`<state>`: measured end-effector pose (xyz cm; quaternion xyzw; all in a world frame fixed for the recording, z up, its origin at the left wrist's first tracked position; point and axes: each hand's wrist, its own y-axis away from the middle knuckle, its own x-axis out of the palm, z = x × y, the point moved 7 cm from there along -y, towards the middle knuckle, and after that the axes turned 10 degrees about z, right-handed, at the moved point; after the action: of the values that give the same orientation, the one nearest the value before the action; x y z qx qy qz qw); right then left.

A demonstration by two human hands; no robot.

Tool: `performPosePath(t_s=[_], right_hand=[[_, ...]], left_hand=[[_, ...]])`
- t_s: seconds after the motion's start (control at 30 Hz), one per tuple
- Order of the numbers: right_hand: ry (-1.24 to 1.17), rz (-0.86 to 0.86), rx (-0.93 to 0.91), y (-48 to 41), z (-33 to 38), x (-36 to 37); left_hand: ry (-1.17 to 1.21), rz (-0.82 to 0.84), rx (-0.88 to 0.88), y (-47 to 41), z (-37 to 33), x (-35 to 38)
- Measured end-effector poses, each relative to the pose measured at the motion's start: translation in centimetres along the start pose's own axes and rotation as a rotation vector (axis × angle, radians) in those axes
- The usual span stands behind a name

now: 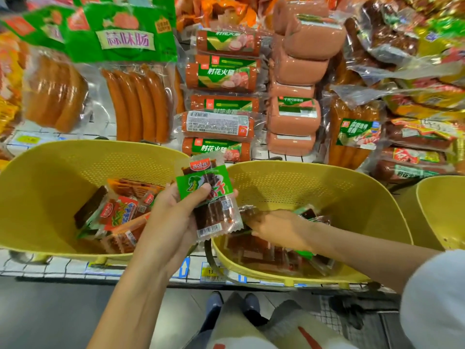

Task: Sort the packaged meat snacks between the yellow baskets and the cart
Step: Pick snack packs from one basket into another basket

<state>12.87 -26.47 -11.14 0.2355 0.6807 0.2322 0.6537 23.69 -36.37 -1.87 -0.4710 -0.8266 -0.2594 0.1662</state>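
My left hand grips a stack of green-labelled meat snack packets, held upright between the two yellow baskets. The left basket holds several red, orange and dark snack packets. My right hand reaches down into the middle basket, its fingers among dark snack packets; whether it grips one I cannot tell. A third yellow basket shows at the right edge.
Behind the baskets lie packaged sausages, ham rolls, pink luncheon meat blocks and other bagged meats. The baskets sit on a white wire shelf with price tags. A dark cart grid is at lower right.
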Motion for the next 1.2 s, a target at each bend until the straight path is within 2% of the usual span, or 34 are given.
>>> performPosePath(t_s=[0.03, 0.07, 0.13, 0.17, 0.23, 0.3, 0.37, 0.43, 0.57, 0.63, 0.7, 0.77, 0.8, 0.87, 0.9, 0.93, 0.97, 1.1, 1.2], right_hand=[[-0.151, -0.06, 0.035, 0.7, -0.7, -0.7], [-0.404, -0.126, 0.101, 1.6, -2.0, -1.5], [-1.03, -0.307, 0.169, 4.2, -4.6, -2.8], [-1.329, -0.374, 0.122, 5.7, -5.2, -3.3], [-1.796, -0.383, -0.131, 8.0, -4.3, -5.0], [-1.933, -0.359, -0.305, 9.3, -2.6, -6.7], [-1.906, -0.403, -0.241, 9.3, -2.1, -7.1], [-1.837, -0.478, -0.086, 9.2, -2.6, -7.1], [-1.752, -0.511, 0.046, 9.1, -3.5, -6.8], [-1.69, -0.497, 0.028, 9.0, -3.8, -7.2], [-1.664, -0.49, 0.01, 9.0, -5.0, -6.9], [-1.42, -0.52, 0.147, 9.1, -7.7, -5.2], [-1.174, -0.453, 0.265, 9.0, -8.9, -3.8], [-0.754, -0.056, 0.443, 7.9, -9.5, 0.8], [-0.649, 0.156, 0.479, 7.4, -9.2, 3.3], [-0.595, 0.294, 0.493, 7.0, -8.7, 5.1], [-0.563, 0.336, 0.501, 6.5, -8.3, 5.8], [-0.555, 0.196, 0.53, 5.9, -8.2, 5.6], [-0.7, 0.001, 0.536, 7.3, -9.5, 4.2]], left_hand=[[0.006, -0.01, 0.002, -0.1, 0.0, -0.1], [0.015, -0.02, 0.01, -0.2, 0.0, -0.3], [0.022, -0.051, 0.033, -0.4, -0.1, -0.6], [0.015, -0.074, 0.055, -0.5, -0.2, -0.7], [0.002, -0.094, 0.096, -0.9, -0.1, -0.4], [-0.022, -0.056, 0.104, -1.3, 0.3, 0.9], [-0.074, 0.059, 0.062, -1.9, 1.1, 2.7], [-0.094, 0.142, 0.03, -2.2, 1.6, 3.9], [-0.158, 0.168, 0.023, -2.8, 1.7, 4.5], [-0.243, 0.139, 0.016, -3.1, 2.2, 4.8], [-0.272, 0.038, 0.043, -3.2, 2.5, 4.1], [-0.224, -0.03, 0.037, -3.1, 2.6, 3.1], [-0.195, -0.04, 0.03, -3.1, 2.5, 2.7], [-0.165, -0.033, 0.029, -3.0, 2.2, 2.2], [-0.154, -0.024, 0.032, -2.9, 2.1, 2.2], [-0.148, -0.013, 0.033, -2.8, 2.0, 2.2], [-0.148, 0.001, 0.031, -2.7, 2.1, 2.4], [-0.141, 0.039, 0.005, -2.6, 2.4, 3.0], [-0.155, 0.026, 0.002, -2.6, 2.6, 3.0]])
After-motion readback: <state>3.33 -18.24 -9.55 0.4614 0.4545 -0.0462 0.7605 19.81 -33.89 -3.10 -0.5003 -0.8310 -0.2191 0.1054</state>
